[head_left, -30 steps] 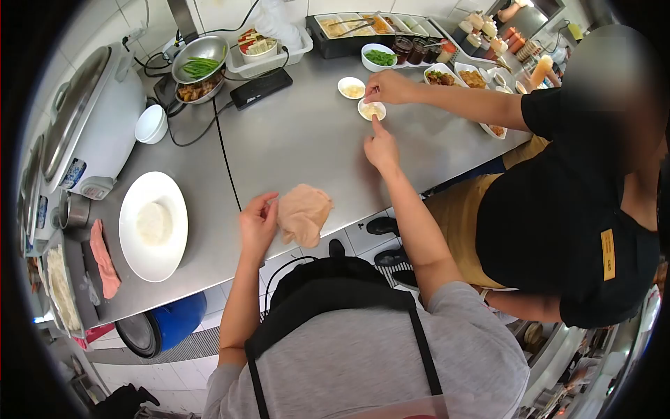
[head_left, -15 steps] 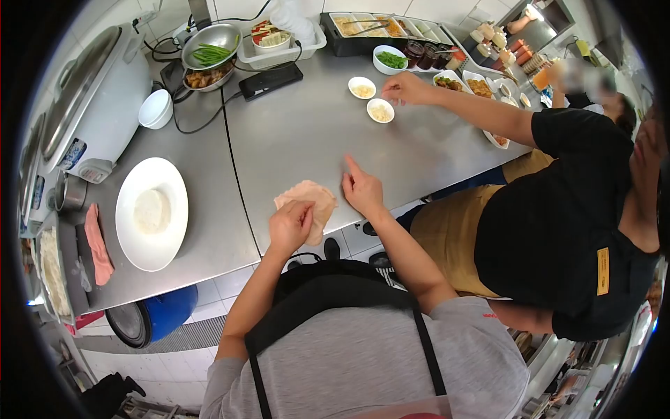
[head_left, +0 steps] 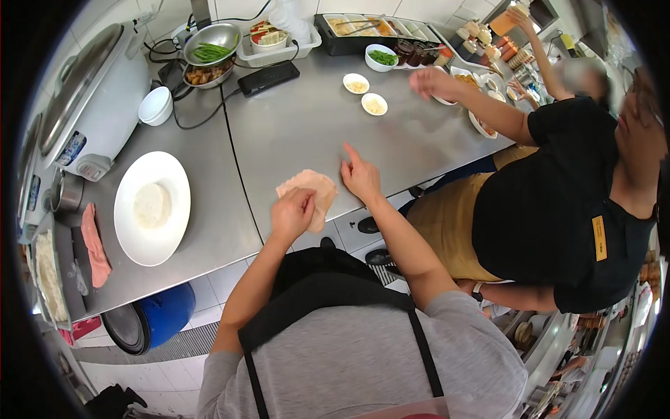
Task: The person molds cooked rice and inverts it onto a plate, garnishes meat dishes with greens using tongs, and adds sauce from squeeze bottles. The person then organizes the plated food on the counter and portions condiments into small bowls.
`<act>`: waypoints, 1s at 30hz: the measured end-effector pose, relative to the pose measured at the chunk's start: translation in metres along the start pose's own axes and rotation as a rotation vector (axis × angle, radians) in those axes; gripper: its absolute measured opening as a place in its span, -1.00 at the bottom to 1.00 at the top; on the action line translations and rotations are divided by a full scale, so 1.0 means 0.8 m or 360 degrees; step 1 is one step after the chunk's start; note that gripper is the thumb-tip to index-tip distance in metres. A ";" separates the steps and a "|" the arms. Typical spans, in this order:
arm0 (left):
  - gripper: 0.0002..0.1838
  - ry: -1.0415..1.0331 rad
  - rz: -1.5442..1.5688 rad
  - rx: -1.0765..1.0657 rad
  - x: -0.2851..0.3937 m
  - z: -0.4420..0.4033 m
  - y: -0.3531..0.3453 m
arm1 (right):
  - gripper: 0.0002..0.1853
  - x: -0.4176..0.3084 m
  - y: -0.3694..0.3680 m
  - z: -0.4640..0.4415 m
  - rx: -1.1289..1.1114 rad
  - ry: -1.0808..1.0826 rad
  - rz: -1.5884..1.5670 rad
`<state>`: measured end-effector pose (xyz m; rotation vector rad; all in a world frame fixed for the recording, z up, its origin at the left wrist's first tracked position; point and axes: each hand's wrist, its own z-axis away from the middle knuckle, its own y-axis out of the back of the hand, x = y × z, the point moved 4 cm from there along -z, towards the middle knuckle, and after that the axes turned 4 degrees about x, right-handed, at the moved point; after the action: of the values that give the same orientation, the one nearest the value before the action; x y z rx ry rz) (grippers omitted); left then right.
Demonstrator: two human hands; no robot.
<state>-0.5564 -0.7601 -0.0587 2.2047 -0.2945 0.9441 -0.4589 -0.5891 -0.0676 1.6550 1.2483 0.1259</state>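
My left hand [head_left: 292, 215] is closed on a pale pink cloth [head_left: 323, 195] at the front edge of the steel table. Part of the cloth lies on the tabletop and part hangs over the edge. To the right of it, my right hand [head_left: 361, 176] is just above or on the table with its index finger stretched out and nothing in it; the other fingers are partly curled. A wide white plate [head_left: 139, 244] with a round white mound of rice [head_left: 152, 205] stands to the left. Beyond it lies another folded pink cloth [head_left: 95, 244].
Two small white bowls [head_left: 375, 105] stand farther back, near a black phone [head_left: 269, 79]. A co-worker in a black shirt [head_left: 551, 209] is close on my right, one arm over the table. Rice cooker [head_left: 98, 105] at left; blue barrel [head_left: 167, 318] below the table.
The co-worker's hand has moved right, away from the small bowls. Farther back, another person's arm has risen with an orange container. My hands have barely moved; the view has shifted slightly.
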 end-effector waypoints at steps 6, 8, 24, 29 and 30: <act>-0.94 0.0026 0.0031 -0.0001 0.002 0.000 0.003 | -0.53 -0.005 0.005 -0.002 -0.0020 -0.0025 0.0043; -0.94 0.0002 0.0022 0.0012 0.002 0.001 0.004 | -0.53 -0.006 0.005 -0.003 -0.0017 -0.0005 0.0050; -0.92 -0.0090 0.0053 0.0091 0.000 0.002 0.004 | -0.58 -0.005 0.002 0.000 -0.0064 -0.0103 0.0066; -0.94 0.0013 0.0045 0.0034 0.000 0.003 0.003 | -0.67 -0.002 -0.001 0.001 -0.0065 -0.0071 0.0163; -0.94 0.0033 0.0036 0.0020 0.000 0.002 0.004 | -0.71 0.001 0.000 0.002 -0.0072 -0.0178 0.0024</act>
<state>-0.5571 -0.7632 -0.0582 2.2059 -0.3048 0.9829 -0.4578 -0.5893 -0.0689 1.6107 1.1410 0.0689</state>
